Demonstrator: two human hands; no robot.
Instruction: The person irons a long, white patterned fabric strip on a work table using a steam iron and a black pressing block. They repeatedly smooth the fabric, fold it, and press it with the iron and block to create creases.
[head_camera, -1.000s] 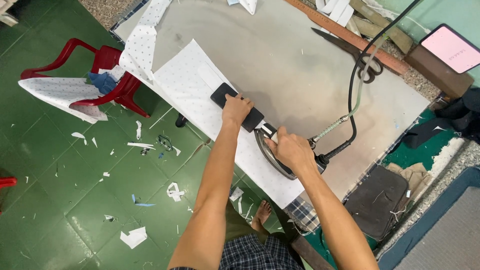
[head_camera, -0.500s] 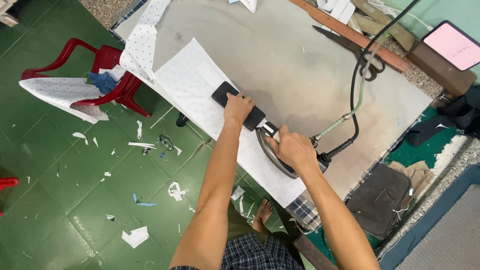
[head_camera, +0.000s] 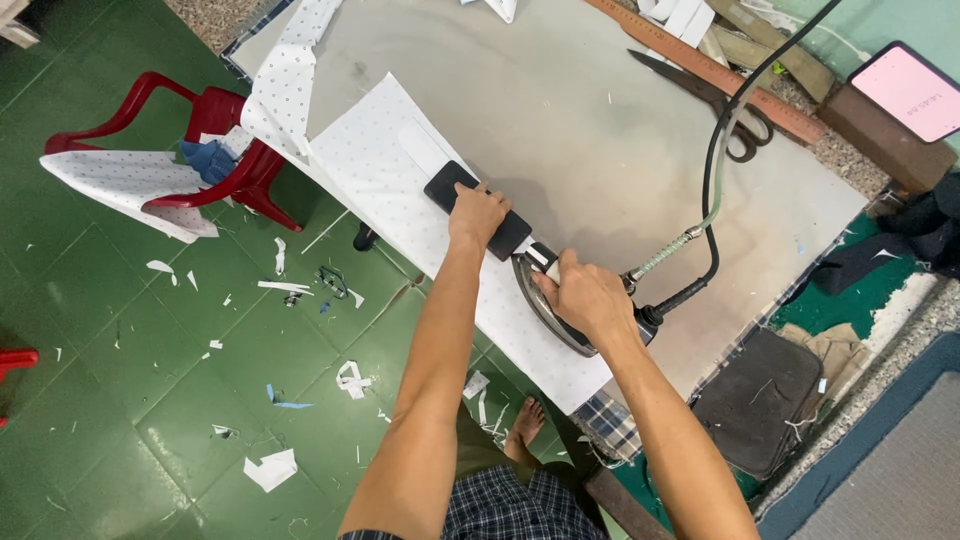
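A white dotted fabric piece (head_camera: 385, 180) lies along the near edge of the grey ironing table (head_camera: 600, 130). My left hand (head_camera: 477, 215) presses down on a black flat block (head_camera: 445, 188) that rests on the fabric. Just behind it, my right hand (head_camera: 585, 297) grips the handle of a steam iron (head_camera: 545, 312), whose soleplate sits on the fabric. The iron's tip nearly touches the black block. A black cord and a braided hose (head_camera: 712, 190) run from the iron's back up across the table.
Large scissors (head_camera: 700, 95) and a long wooden ruler (head_camera: 720, 70) lie at the table's far side, beside a tablet with a pink screen (head_camera: 915, 92). A red plastic chair (head_camera: 215, 150) draped with dotted fabric stands left. Paper scraps litter the green floor (head_camera: 150, 380).
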